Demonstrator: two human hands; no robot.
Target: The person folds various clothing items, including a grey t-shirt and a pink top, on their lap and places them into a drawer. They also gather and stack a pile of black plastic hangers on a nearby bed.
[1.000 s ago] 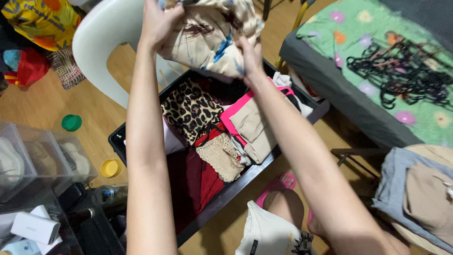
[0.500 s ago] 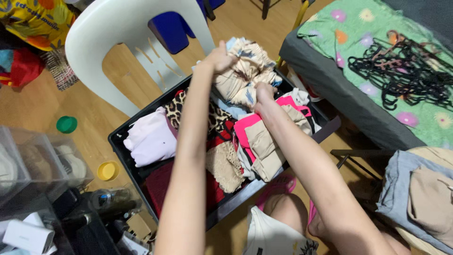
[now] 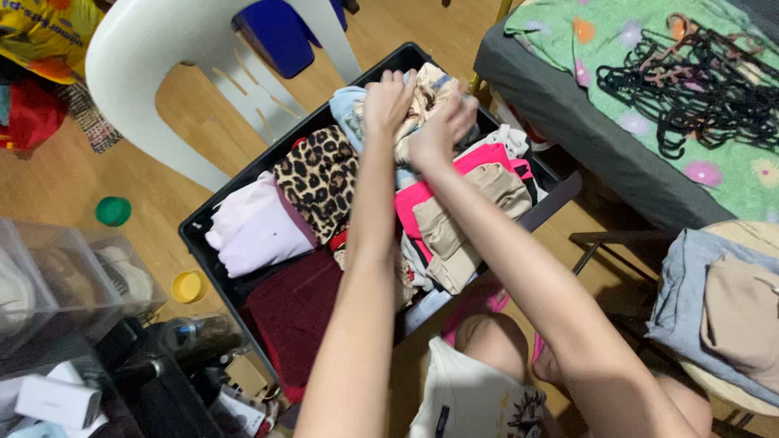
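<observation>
Head view: both hands press a folded printed cloth into the far end of a black bin of clothes.
Left hand sits closed on the cloth's left side, knuckles up; right hand clamps its near edge, fingers curled over. Cloth lies under and between the hands, touching both, beside a light blue garment and just beyond a leopard-print piece. Most of the cloth is covered by the hands, its shape hard to read. Both forearms stretch forward from the bottom edge, nearly parallel, and hide the middle of the bin. Pink top and beige trousers lie under the right arm; pale folded shirt and dark red cloth sit at the bin's left. White chair is cut off at top.
</observation>
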